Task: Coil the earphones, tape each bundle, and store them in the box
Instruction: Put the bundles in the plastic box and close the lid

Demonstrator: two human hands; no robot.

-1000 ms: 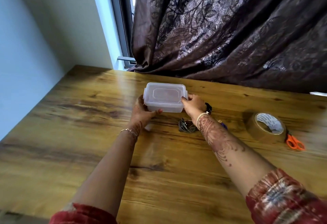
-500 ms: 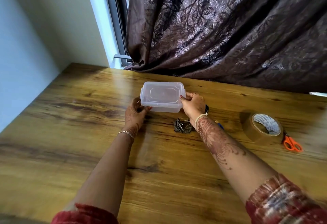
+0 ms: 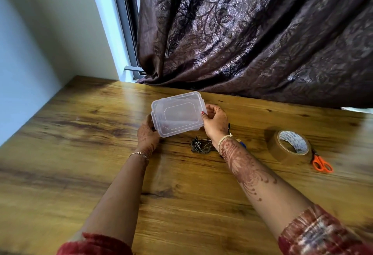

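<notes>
I hold the clear rectangular plastic box (image 3: 178,113) in both hands, tipped toward me, lid on. My left hand (image 3: 148,134) curls round its left end, and my right hand (image 3: 215,120) pinches the right rim, thumb on the lid's edge. To open it well, I judge, the left should brace the base while the right peels the lid up slowly from that corner. The dark coiled earphones (image 3: 201,145) lie on the wooden table (image 3: 80,174) just below the box, beside my right wrist; whether tape binds them I cannot tell. The brown roll of packing tape (image 3: 290,148) and the orange-handled scissors (image 3: 322,164) sit off to the right. A small blue thing (image 3: 242,144) shows behind my wrist; my forearm could sweep it or the coil
</notes>
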